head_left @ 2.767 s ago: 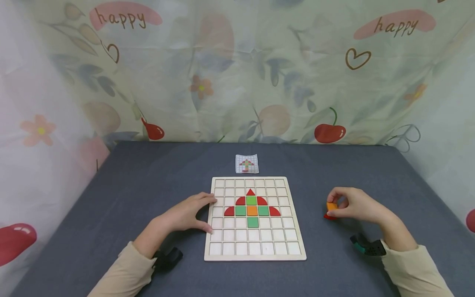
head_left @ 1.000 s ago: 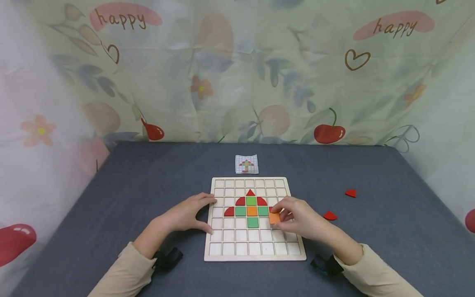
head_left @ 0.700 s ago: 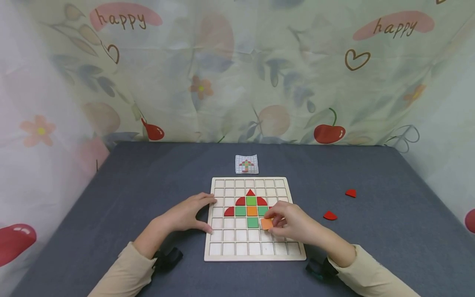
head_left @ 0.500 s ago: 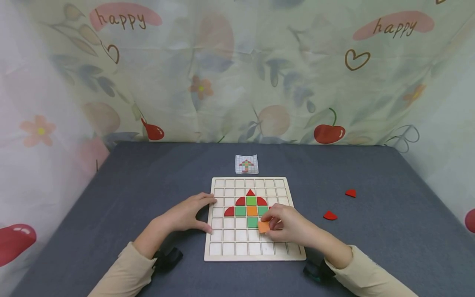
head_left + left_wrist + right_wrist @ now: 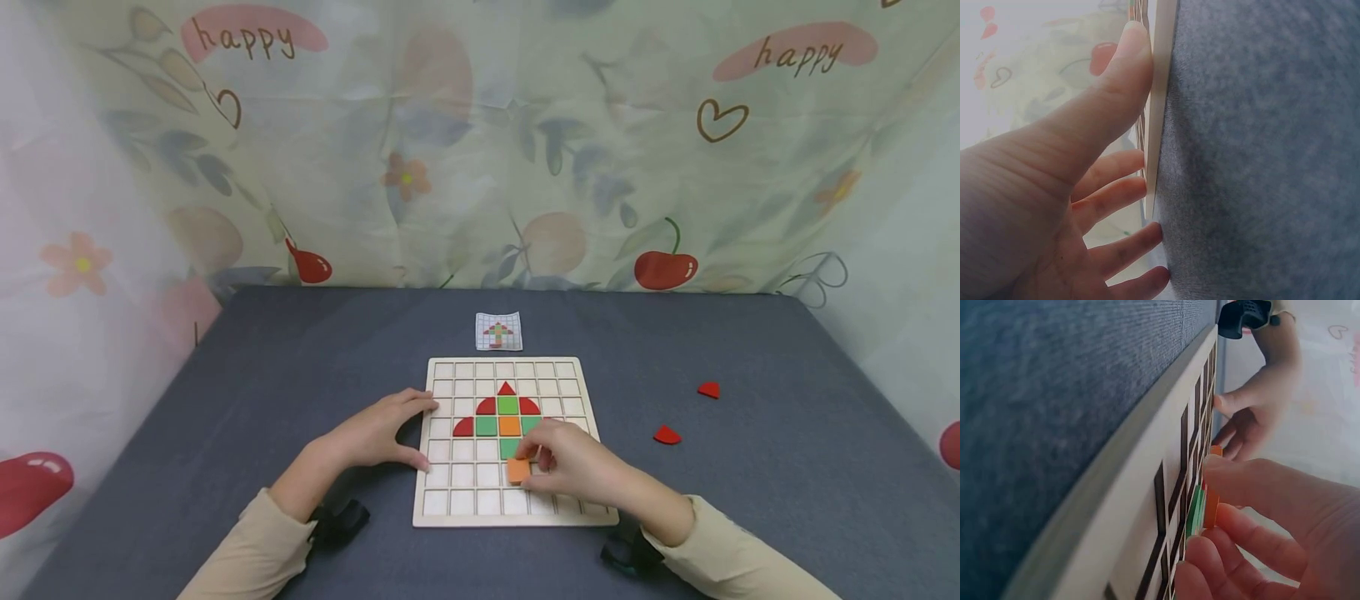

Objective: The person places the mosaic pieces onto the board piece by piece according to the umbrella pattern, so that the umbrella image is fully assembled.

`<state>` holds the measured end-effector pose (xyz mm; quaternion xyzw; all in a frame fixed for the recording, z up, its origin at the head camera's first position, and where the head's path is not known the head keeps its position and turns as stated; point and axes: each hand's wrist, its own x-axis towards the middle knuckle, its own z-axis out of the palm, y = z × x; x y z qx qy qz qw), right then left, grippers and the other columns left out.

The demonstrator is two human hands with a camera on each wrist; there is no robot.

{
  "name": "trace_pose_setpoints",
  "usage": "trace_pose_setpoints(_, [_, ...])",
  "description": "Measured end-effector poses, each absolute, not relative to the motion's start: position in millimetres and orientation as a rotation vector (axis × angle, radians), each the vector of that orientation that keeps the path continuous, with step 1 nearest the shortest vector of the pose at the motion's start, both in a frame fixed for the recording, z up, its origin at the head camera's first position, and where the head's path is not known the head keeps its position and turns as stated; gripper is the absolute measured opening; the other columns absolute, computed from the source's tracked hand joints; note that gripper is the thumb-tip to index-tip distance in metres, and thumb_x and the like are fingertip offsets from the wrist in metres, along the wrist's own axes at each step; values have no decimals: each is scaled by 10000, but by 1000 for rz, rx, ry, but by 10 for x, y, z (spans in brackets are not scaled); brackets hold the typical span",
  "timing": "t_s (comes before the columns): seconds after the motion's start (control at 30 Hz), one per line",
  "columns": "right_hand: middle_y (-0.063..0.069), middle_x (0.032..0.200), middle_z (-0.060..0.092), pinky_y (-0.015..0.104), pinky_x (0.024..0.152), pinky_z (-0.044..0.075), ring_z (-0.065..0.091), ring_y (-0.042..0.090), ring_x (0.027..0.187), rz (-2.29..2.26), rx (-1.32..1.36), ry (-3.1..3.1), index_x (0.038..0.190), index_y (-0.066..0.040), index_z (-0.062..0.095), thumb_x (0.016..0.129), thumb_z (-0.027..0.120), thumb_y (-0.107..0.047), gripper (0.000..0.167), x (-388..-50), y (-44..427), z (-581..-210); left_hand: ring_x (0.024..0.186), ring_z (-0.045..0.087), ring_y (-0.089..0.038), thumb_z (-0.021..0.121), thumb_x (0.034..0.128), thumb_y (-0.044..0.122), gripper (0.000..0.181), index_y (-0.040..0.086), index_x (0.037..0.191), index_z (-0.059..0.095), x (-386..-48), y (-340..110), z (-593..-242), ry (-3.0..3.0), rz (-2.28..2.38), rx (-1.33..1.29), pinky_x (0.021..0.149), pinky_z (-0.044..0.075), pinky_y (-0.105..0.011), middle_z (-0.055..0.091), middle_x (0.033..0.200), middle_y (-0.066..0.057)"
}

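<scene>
A wooden grid board (image 5: 517, 521) lies on the table. My right hand (image 5: 573, 462) pinches an orange square tile (image 5: 517, 472) between thumb and fingers, over the cell just below the lowest green tile (image 5: 510, 449). In the right wrist view the orange tile (image 5: 1212, 506) stands slightly proud of the grid. Set in the board are several green squares, another orange square (image 5: 509, 427), a red triangle (image 5: 506, 389) and several red quarter-circles; my right hand covers most of the rightmost one. My left hand (image 5: 372, 433), fingers spread, touches the board's left edge with thumb and fingertips.
Behind the board lies a small card (image 5: 498, 332) printed with a coloured grid pattern. Two loose red quarter-circle tiles, one nearer (image 5: 667, 436) and one farther (image 5: 709, 391), rest on the dark tablecloth to the right. A patterned curtain (image 5: 480, 167) hangs behind the table.
My right hand has brought the orange tile from the right of the table onto the board, then left and nearer to the cell below the green tile. My left hand has stayed put.
</scene>
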<state>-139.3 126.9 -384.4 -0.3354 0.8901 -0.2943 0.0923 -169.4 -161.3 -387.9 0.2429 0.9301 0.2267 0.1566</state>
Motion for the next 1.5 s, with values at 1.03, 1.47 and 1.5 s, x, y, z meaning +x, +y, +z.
trace_pose_setpoints(1.03, [3,820,629,181,587,439,490,33,646,-884,-797,2721,944,-72,673,762,759,-149,215,-1509,1574,-3698,1287,419,-291,786,692,435,842,64,1368,450,-1693,-1618,-3878,2661,654,707,1051,366,-471,419,1420,-124])
trace_pose_setpoints(1.47, [36,842,635,219,539,434,517,63,618,-840,-520,2812,957,-39,662,769,756,-215,274,-1702,2378,-3626,1282,423,-285,786,693,434,837,67,1367,452,-1692,-1614,-3879,2663,651,699,1046,371,-468,423,1416,-118])
trace_pose_setpoints(1.5, [40,843,637,219,544,435,520,62,625,-831,-518,2808,953,-35,662,766,758,-218,279,-1711,2424,-3632,1282,423,-285,787,692,435,838,67,1366,452,-1692,-1614,-3879,2663,651,699,1046,371,-468,423,1415,-118])
